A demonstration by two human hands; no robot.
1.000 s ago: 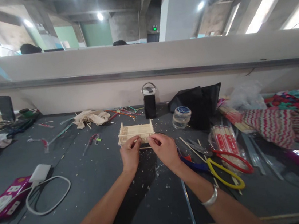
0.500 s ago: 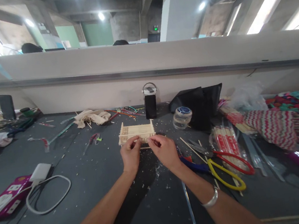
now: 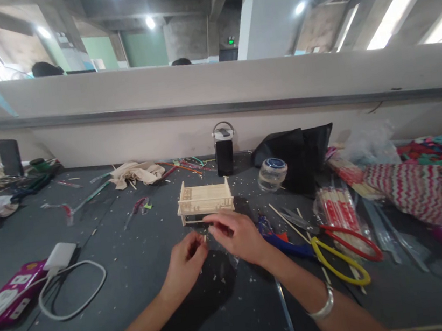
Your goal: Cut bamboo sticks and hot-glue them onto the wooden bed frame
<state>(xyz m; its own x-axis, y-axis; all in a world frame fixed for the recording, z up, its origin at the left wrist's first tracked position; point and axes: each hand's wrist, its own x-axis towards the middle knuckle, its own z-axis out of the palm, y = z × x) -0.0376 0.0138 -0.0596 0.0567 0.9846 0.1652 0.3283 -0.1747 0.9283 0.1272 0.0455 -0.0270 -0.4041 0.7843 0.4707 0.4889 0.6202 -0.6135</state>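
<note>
A small model bench [image 3: 205,200] built of thin wooden sticks, with short corner posts and crosspieces, stands upright on the dark table. In front of it and to its lower left is my left hand [image 3: 185,262], thumb and forefinger pinched around a tiny pale piece that is too small to name. My right hand [image 3: 240,236] hovers just before the bench's front, its fingers bent toward the thumb close to the left fingertips. Whatever lies between the right fingertips cannot be made out. Both hands appear apart from the bench.
Scissors with red and yellow handles [image 3: 341,261], a blue-handled tool [image 3: 288,243] and loose sticks lie at right, near bagged sticks [image 3: 334,207]. Behind stand a clear jar [image 3: 272,175] and a phone [image 3: 225,157]. A purple power strip [image 3: 13,293] with a white charger [image 3: 59,254] sits left.
Both hands have drawn back from the bench's front toward me, the left one also a little to the left. The bench stays standing in about the same place, now more fully visible.
</note>
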